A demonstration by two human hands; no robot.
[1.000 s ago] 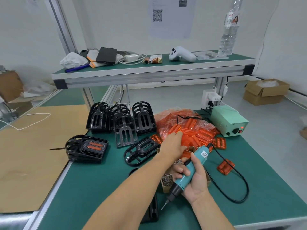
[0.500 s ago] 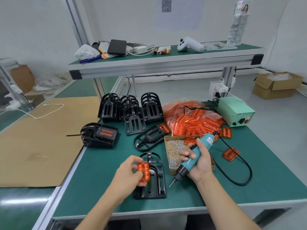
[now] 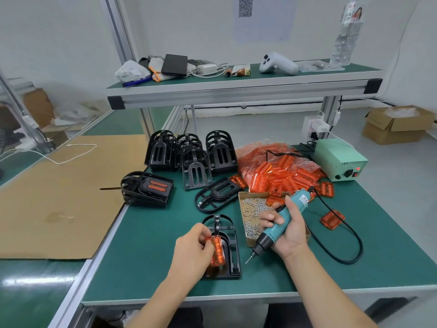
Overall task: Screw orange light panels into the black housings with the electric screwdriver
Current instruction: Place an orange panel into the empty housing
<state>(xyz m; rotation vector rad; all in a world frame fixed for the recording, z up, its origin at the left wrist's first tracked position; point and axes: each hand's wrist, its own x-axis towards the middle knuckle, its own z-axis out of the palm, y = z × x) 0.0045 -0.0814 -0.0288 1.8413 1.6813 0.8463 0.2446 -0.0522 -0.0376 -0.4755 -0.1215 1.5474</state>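
My left hand (image 3: 191,253) pinches an orange light panel (image 3: 217,253) and holds it over a black housing (image 3: 228,247) that lies flat near the table's front edge. To its right, my right hand (image 3: 285,229) grips the teal electric screwdriver (image 3: 281,221), bit pointing down-left and clear of the housing. A cardboard tray of screws (image 3: 251,213) lies just behind that hand. Behind the tray is a bag of orange panels (image 3: 276,169).
Empty black housings (image 3: 191,152) stand in a row at the back, one more (image 3: 216,194) lies flat. A housing with orange panels (image 3: 147,188) sits at the left edge. The green power box (image 3: 340,160) and its black cable (image 3: 340,237) are on the right, with loose panels (image 3: 332,220).
My left hand left the bag of panels, came back with one orange panel and brought it down over the housing. The right hand keeps its grip on the screwdriver.
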